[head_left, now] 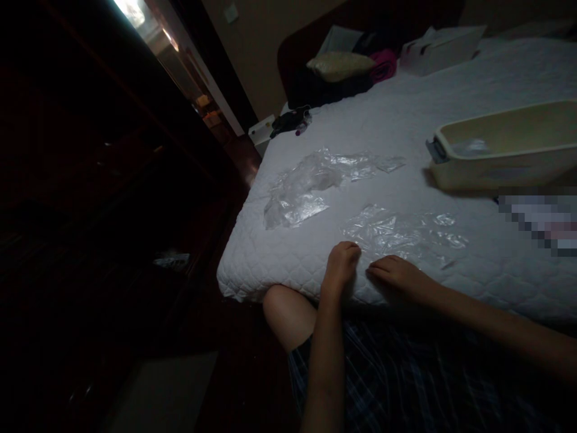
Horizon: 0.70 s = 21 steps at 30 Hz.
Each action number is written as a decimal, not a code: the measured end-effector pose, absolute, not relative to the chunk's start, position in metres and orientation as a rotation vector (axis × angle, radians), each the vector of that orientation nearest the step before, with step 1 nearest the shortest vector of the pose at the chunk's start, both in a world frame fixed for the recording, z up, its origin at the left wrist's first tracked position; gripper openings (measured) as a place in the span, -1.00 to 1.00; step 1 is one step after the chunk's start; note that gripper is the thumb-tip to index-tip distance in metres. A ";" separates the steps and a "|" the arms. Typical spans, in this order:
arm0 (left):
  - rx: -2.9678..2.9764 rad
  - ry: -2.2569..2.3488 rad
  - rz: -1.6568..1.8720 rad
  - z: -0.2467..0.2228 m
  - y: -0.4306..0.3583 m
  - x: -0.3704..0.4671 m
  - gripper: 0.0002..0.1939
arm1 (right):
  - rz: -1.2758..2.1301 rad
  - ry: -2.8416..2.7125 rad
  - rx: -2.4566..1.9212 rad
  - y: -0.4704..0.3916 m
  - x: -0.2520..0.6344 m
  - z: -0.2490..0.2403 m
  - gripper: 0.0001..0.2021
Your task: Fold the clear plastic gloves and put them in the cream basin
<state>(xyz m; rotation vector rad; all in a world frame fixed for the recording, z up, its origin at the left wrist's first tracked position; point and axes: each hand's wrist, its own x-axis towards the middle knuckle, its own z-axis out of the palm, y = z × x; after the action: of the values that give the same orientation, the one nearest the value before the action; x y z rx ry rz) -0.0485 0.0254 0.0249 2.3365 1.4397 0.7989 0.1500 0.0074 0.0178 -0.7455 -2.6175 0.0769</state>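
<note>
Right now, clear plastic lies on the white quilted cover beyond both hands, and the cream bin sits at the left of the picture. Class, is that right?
No, one side is wrong: the head view shows the cream bin at the right of the picture. Clear plastic does lie on the white quilted cover beyond the left hand and the right hand.

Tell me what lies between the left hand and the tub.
In the head view, crumpled clear plastic lies between the left hand and the tub, then a stretch of white quilt nearer the tub.
</note>
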 end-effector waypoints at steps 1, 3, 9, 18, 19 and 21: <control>2.350 1.439 0.795 0.025 0.025 -0.049 -0.80 | 0.111 -2.596 -0.761 0.007 0.151 0.018 -0.74; 2.375 1.433 0.789 0.026 0.025 -0.049 -0.80 | 0.191 -2.529 -0.798 0.007 0.151 0.019 -0.74; 2.411 1.425 0.740 0.030 0.024 -0.049 -0.76 | 0.568 -2.287 -0.971 0.006 0.149 0.029 -0.72; 2.395 1.428 0.738 0.032 0.023 -0.050 -0.83 | 0.786 -2.101 -1.024 0.012 0.152 0.037 -0.72; 2.391 1.427 0.730 0.032 0.023 -0.050 -0.84 | 0.774 -2.114 -1.018 0.012 0.153 0.037 -0.72; 2.387 1.431 0.709 0.032 0.024 -0.050 -0.85 | 0.726 -2.152 -1.000 0.010 0.154 0.036 -0.73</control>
<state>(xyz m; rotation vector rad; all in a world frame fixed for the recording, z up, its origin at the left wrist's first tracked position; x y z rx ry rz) -0.0501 0.0236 0.0323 2.3873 1.4309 0.7088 0.1535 0.0099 0.0362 -0.9996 -2.1520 0.7261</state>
